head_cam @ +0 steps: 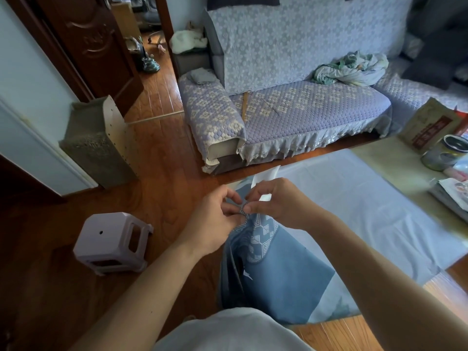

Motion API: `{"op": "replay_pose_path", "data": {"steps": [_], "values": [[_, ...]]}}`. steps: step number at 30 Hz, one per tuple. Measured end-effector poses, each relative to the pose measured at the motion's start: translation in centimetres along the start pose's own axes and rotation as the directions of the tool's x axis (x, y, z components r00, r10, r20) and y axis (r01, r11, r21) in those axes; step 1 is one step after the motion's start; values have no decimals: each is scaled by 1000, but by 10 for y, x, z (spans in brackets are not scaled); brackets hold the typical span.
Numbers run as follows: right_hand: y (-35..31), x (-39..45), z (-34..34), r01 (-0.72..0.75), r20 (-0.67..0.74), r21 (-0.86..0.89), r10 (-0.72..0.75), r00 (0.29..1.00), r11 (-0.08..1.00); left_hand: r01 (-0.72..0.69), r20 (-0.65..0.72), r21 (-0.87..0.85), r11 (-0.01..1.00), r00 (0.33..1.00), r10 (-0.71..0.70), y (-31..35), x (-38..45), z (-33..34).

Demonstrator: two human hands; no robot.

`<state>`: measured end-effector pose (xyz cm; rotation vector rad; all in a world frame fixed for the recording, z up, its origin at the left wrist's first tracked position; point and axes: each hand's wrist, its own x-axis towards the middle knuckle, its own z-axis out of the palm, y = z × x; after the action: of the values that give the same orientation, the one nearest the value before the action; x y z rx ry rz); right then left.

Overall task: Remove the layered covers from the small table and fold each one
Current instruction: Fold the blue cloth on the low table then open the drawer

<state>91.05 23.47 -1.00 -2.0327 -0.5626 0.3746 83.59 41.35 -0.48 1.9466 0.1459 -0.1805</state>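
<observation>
**Corners of the blue cover brought together above the table's near-left corner**

Both hands met over the near-left corner of the small table [453, 282]. The left hand [217, 221] and the right hand [276, 201] each pinched the patterned blue cover [276, 274] at its corner between thumb and fingertips, the two pinches almost touching. From that point the cloth hung down in soft folds past the table's near edge toward the person's lap. By the look of it, this was the folding step for one cover: corners being matched before the halves were laid flat. The next move would call for keeping both pinches firm while lifting and shaking the drape straight, since the fabric looked thin, limp and apt to slip out of line.

The cover was matte mid-blue with a white geometric border band. Beneath it a paler blue sheet [367, 198] lay smooth across the table, with a yellowish layer [385, 158] showing at the far edge. A tin can [445, 153] stood near the far-right corner.
</observation>
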Motion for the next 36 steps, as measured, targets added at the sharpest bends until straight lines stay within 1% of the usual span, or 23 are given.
{"op": "replay_pose_path", "data": {"steps": [4,7,10,13,15,17,18,19,20,21,22,23,24,25,26,27,29,31,33,36], "values": [[-2,0,0,21,1,-78,-21,1000,997,2,6,-9,1000,1000,-2,-1,0,1],[-1,0,-1,8,-25,-116,-11,1000,993,-20,-26,-32,999,999,19,-1,-3,5],[2,-1,3,-2,-54,-114,-4,999,993,-41,-66,-20,999,997,39,-3,-6,9],[0,-5,4,6,-81,-106,-14,997,994,-10,-85,-39,999,996,7,-5,-9,11],[-5,-7,3,-8,-73,-92,1,997,996,24,-51,-97,995,998,-29,-8,-12,11],[-5,-9,5,-16,-44,-105,12,999,994,9,-43,-118,993,999,-14,-11,-14,11],[-6,-10,8,-15,-50,-91,11,999,996,-5,-65,-122,993,998,-3,-12,-13,11],[-3,-12,13,-1,-89,-53,-4,996,999,-17,-93,-124,992,996,5,-13,-12,10],[1,-14,19,5,-141,23,-2,990,1000,-21,-112,-119,993,994,8,-13,-11,9],[9,-18,23,-5,-178,104,24,984,995,-24,-126,-104,994,992,11,-13,-10,8],[18,-23,26,-36,-182,146,63,981,989,-27,-139,-86,996,990,15,-12,-8,6],[26,-28,28,-88,-147,134,108,983,987,-31,-151,-60,998,988,22,-13,-7,4],[32,-34,30,-145,-95,75,152,984,987,-31,-157,-38,999,987,25,-14,-5,1],[37,-40,30,-175,-62,-3,174,983,985,-23,-159,-18,1000,987,20,-15,-4,-1],[42,-44,30,-180,-67,-37,178,982,983,-10,-154,1,1000,988,9,-14,-4,-4],[45,-45,28,-174,-98,-20,172,980,984,-2,-147,19,1000,989,5,-14,-5,-6],[42,-47,26,-155,-177,106,172,969,982,3,-129,37,999,992,1,-16,-5,-8],[36,-44,21,-107,-232,194,152,961,975,7,-119,51,999,993,-1,-18,-5,-9],[33,-40,19,-92,-228,195,137,964,976,20,-113,3,1000,993,-20,-20,-4,-7],[38,-37,19,-111,-140,165,135,981,980,76,-148,-215,974,983,-110,-21,-5,-4]]}}
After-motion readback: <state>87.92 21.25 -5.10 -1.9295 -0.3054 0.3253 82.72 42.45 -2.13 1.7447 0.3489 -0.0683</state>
